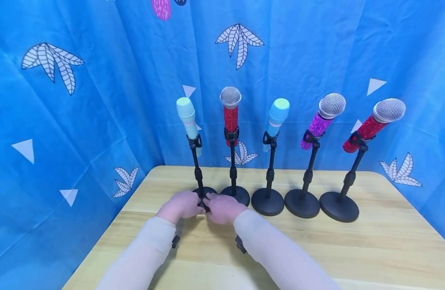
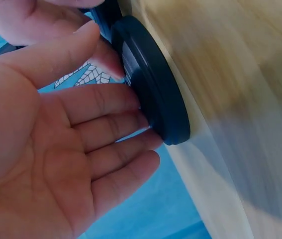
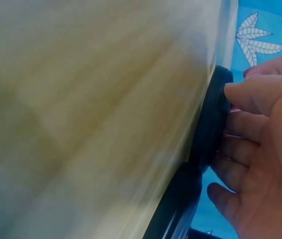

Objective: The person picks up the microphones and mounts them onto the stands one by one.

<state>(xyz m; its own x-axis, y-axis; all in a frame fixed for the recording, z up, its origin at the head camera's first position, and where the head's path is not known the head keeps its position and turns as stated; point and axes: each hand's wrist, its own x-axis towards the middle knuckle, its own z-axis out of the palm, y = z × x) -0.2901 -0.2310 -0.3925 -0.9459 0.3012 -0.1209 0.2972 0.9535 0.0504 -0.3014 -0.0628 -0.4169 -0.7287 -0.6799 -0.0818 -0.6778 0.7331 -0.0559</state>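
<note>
The leftmost microphone stand has a round black base, and both hands touch it. It carries a light mint-green microphone, tilted in the clip above. My left hand is at the base's left front, its fingers extended against the top in the left wrist view. From the right front, my right hand rests its fingertips and thumb on the same base. The right wrist view shows these fingers only slightly bent. Close beside the right hand stands the second stand, with a red glittery microphone.
Farther right stand a blue microphone, a purple glittery one and another red one, each on a black stand. The bases form a row on the wooden table. Blue patterned cloth hangs behind and at the sides.
</note>
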